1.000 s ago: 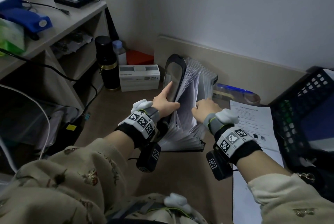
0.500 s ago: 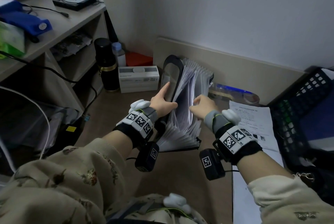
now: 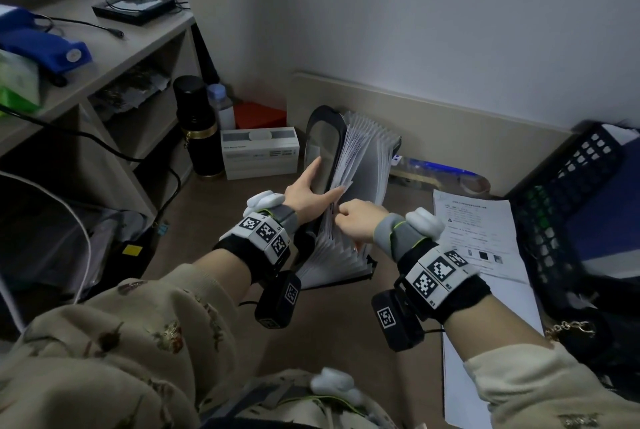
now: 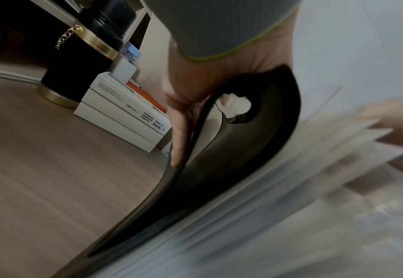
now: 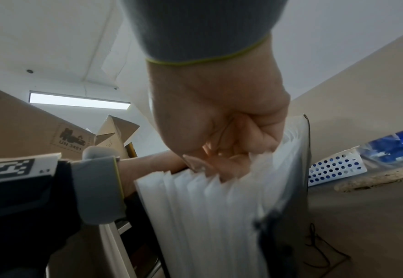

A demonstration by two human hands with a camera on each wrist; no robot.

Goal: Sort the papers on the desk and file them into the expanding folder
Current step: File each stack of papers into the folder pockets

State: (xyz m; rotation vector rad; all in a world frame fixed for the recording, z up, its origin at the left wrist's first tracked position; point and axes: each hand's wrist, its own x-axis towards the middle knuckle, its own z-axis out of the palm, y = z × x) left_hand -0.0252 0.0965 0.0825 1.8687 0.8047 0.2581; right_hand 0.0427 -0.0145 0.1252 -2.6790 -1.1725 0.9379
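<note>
Expanding folder [image 3: 349, 193] stands between hands: left grip [image 3: 304, 195] clasps its cover, right grip [image 3: 360, 221] pinches dividers.

— Anything here you can actually read?
— On the cardboard box [image 5: 36, 131], seen from the right wrist, at nine o'clock: "UN 3481" under a stamped logo.
— The white box [image 4: 124, 111] by the flask?
— Barcodes and small marks, too fine to read. The sheet [image 3: 474, 231] at three o'clock: print illegible.
</note>
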